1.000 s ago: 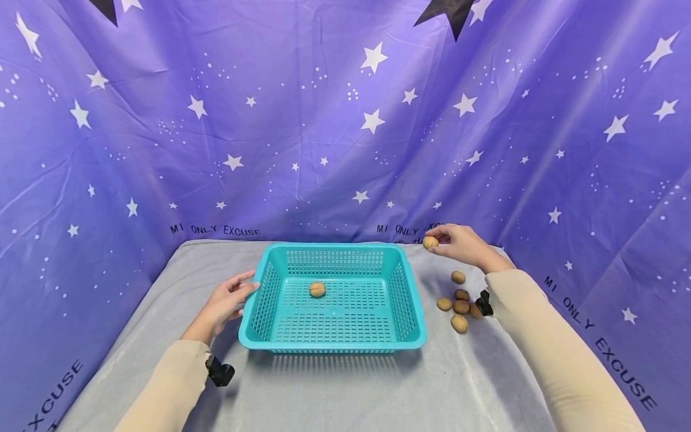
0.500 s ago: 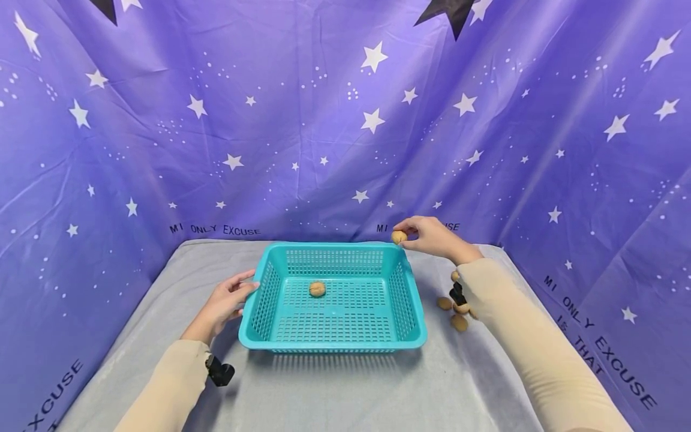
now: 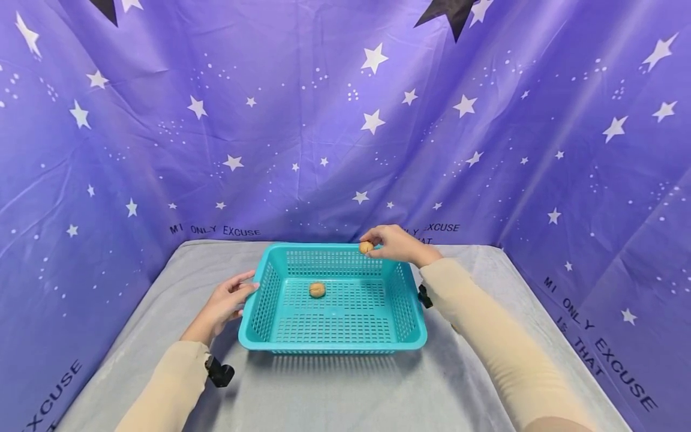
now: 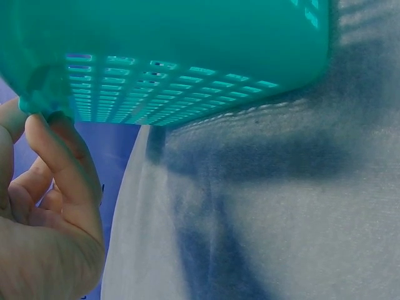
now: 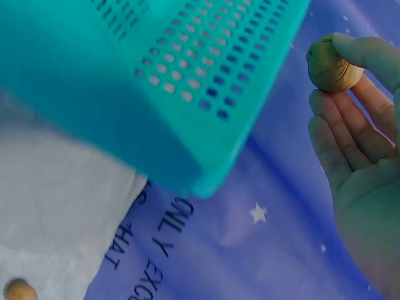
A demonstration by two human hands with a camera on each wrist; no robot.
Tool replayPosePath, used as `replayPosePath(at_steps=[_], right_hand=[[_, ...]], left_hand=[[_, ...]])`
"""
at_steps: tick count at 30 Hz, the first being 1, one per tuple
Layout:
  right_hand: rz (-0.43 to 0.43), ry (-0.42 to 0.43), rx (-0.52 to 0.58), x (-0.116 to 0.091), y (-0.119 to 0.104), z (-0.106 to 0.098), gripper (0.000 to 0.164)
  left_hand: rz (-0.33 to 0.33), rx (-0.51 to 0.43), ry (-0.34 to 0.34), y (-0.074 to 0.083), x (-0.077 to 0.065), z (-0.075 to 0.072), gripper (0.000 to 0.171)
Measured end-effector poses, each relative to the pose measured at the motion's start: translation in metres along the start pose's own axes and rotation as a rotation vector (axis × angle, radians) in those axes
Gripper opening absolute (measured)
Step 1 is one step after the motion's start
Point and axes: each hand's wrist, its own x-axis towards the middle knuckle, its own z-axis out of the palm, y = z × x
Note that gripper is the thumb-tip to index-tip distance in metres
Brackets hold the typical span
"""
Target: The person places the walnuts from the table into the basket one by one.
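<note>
My right hand (image 3: 396, 244) pinches a walnut (image 3: 366, 247) between thumb and fingertips, over the far right part of a turquoise plastic basket (image 3: 332, 346). The right wrist view shows this walnut (image 5: 331, 64) with its seam and tan shell, and the other fingers (image 5: 350, 134) loosely bent below it. A second walnut (image 3: 317, 290) lies on the basket floor, left of the middle. At the basket's left rim, my left hand (image 3: 222, 305) holds the edge; in the left wrist view its thumb and fingers (image 4: 62, 156) pinch the rim from outside.
More walnuts lie on the grey cloth (image 3: 335, 396) right of the basket, mostly hidden under my right forearm (image 3: 486, 324); one walnut (image 5: 20, 290) shows in the right wrist view's lower left corner. A purple star-printed curtain (image 3: 324, 120) closes off the back and sides.
My right hand has carried its walnut leftward, from beyond the basket's right side to over its far right part. My left hand, the basket and the walnut inside have stayed put.
</note>
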Motion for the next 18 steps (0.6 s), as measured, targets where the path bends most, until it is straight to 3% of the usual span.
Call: replayPosePath(at_steps=[7, 18], right_hand=[[0.003, -0.049, 0.022, 0.02, -0.006, 0.03, 0.036], [0.078, -0.139, 0.133, 0.033, -0.013, 0.074, 0.035]], left_hand=[[-0.004, -0.011, 0.0, -0.003, 0.003, -0.002, 0.066], [0.0, -0.007, 0.006, -0.002, 0.0, -0.001, 0.066]])
